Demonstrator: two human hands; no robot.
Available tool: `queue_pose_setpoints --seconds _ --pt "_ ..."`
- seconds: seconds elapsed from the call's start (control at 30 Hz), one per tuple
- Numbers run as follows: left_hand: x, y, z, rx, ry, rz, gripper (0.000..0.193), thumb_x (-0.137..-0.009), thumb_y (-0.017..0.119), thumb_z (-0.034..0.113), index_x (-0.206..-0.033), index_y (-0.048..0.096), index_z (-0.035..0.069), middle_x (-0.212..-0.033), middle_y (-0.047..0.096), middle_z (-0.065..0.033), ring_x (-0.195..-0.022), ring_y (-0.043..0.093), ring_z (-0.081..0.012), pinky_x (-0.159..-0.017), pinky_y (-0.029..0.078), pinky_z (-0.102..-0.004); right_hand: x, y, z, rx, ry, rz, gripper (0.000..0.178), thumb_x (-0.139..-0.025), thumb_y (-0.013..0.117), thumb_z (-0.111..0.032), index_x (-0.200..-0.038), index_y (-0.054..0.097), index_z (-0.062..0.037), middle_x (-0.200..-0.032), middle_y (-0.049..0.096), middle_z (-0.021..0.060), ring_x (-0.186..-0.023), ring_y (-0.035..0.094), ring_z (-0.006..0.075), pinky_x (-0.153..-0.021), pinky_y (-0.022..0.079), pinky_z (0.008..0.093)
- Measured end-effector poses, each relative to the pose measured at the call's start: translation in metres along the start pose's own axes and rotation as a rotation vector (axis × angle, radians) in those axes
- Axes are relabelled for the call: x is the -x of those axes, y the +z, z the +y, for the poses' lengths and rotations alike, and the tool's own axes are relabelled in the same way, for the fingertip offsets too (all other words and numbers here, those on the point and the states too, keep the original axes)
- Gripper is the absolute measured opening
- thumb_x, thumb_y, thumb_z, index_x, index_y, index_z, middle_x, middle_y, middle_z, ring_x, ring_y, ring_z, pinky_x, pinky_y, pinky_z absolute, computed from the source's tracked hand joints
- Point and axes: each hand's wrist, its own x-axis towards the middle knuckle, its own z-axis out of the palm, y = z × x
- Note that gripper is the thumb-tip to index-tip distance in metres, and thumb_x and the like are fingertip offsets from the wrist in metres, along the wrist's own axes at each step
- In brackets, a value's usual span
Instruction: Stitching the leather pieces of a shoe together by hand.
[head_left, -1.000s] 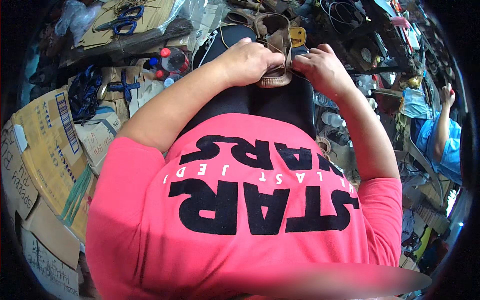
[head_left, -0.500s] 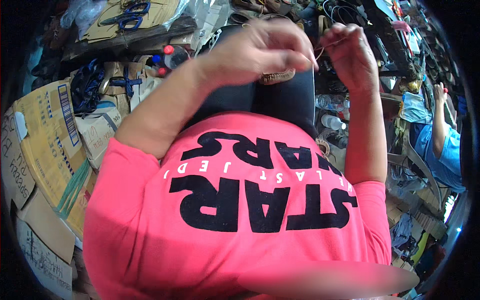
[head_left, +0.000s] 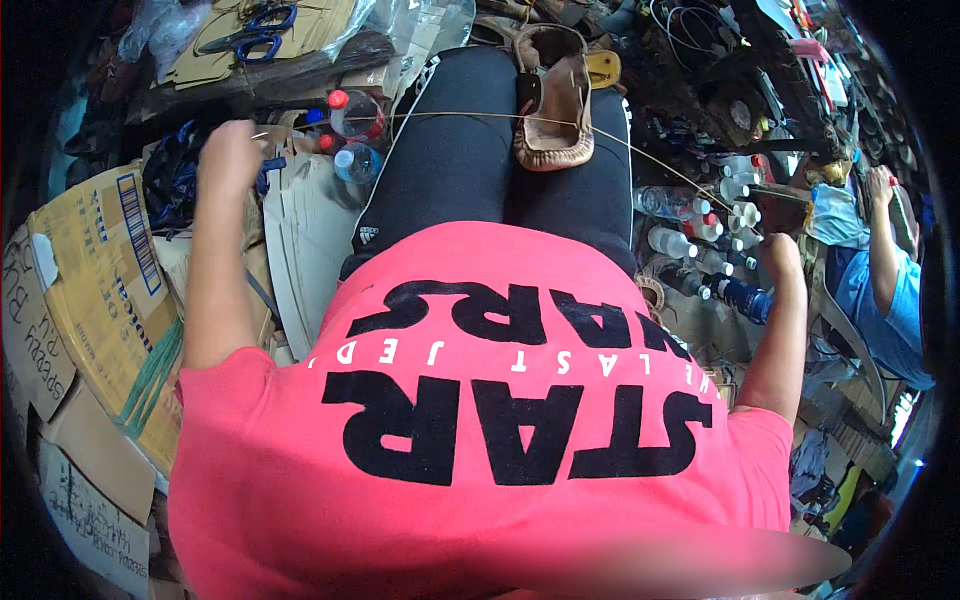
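Cluttered workshop floor surrounds a seated person, seen from the head camera. A tan leather shoe (head_left: 553,100) lies on the lap, across the black trousers (head_left: 470,170), sole side down, opening up. From the shoe a thin thread (head_left: 440,115) runs taut out to each side. The left hand (head_left: 228,150), far left of the shoe, is closed on one thread end; the right hand (head_left: 782,255), well to the shoe's right and lower, is fisted on the other end. Judged soft and light, the shoe will flex under pull and is best steadied at its firmer sole edge; the thread looks thin and may cut or snap. Left of the shoe stand plastic bottles (head_left: 352,135), flattened cardboard (head_left: 90,270) and blue scissors (head_left: 250,30); right of it, small glue bottles (head_left: 700,240) crowd the right hand's path. A co-worker's arm (head_left: 885,250) shows at far right.
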Motion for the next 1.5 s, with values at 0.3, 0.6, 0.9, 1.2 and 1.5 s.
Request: queue_pose_setpoints --seconds 0.3,0.6,0.9,1.2,1.5 --pt "-0.025 -0.055 0.26 0.869 0.915 0.085 0.035 -0.076 0.069 0.025 -0.106 0.06 0.01 -0.105 0.06 -0.0108 -0.101 0.058 -0.0277 -0.088 0.045 -0.035 0.026 -0.132 -0.261 -1.068 -0.815 0.217 0.016 -0.078 0.065 0.0 -0.093 0.069 -0.0049 -0.088 0.06 0.0022 -0.087 0.057 0.0122 -0.079 0.045 0.0241" --pt "-0.05 -0.047 0.28 1.021 1.024 -0.408 0.021 -0.078 0.069 0.022 -0.091 0.069 0.004 -0.088 0.06 -0.0071 -0.088 0.059 -0.0178 -0.08 0.045 -0.0297 0.005 -0.125 -0.278 -1.039 -0.827 0.088 0.015 -0.079 0.063 0.003 -0.09 0.069 -0.0053 -0.089 0.055 -0.0003 -0.086 0.054 0.0103 -0.077 0.044 0.023" --pt "-0.053 -0.039 0.28 1.124 1.009 -0.477 0.022 -0.08 0.067 0.02 -0.094 0.069 0.004 -0.087 0.06 -0.0065 -0.088 0.057 -0.0162 -0.082 0.044 -0.0286 0.015 -0.119 -0.287 -1.134 -0.892 0.048 0.017 -0.076 0.065 0.004 -0.09 0.07 -0.0047 -0.084 0.054 -0.0004 -0.084 0.054 0.0094 -0.077 0.045 0.0225" --pt "-0.054 -0.05 0.278 0.843 1.158 -0.494 0.024 -0.082 0.064 0.014 -0.105 0.068 0.007 -0.086 0.055 -0.0071 -0.087 0.053 -0.0204 -0.082 0.042 -0.0286 0.056 -0.121 -0.289 -0.887 -0.831 0.378 0.022 -0.075 0.066 0.0 -0.094 0.071 -0.011 -0.082 0.057 0.0061 -0.078 0.06 0.022 -0.071 0.048 0.0298" --pt "-0.059 -0.049 0.288 0.742 1.096 -0.409 0.023 -0.072 0.071 0.009 -0.095 0.069 0.006 -0.088 0.063 -0.0093 -0.087 0.061 -0.0236 -0.08 0.047 -0.033 0.071 -0.155 -0.311 -0.081 -0.906 0.592 0.02 -0.075 0.053 -0.006 -0.086 0.069 -0.0108 -0.085 0.059 0.0111 -0.089 0.058 0.0298 -0.079 0.043 0.0387"
